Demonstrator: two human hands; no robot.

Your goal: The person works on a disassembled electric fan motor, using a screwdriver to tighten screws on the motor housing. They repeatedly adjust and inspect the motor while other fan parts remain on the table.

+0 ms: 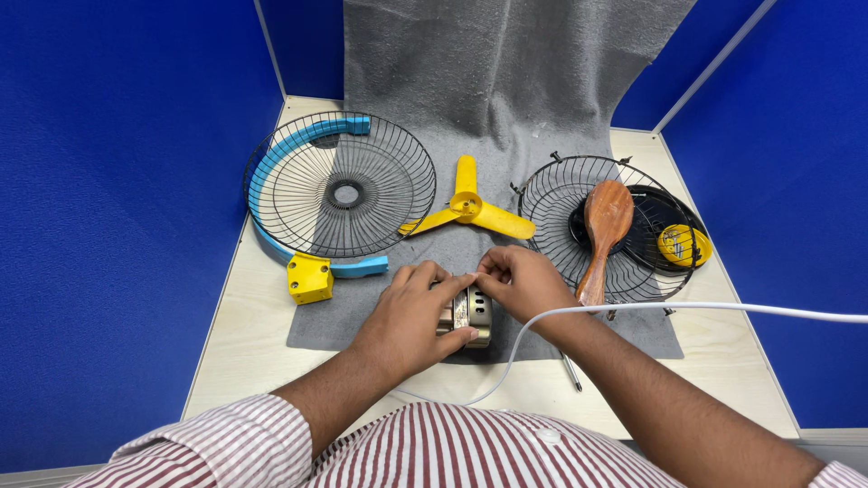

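From my feed: grey mat (506, 117) on the table, fan guard (339, 185) left, second guard (608, 228) right, yellow blade (466, 206) between. Down front, left hand (402, 316) wraps the small metal motor (468, 314), fingers curled tight. Right hand (520, 282) pinches its top edge, fingertips nearly closed.
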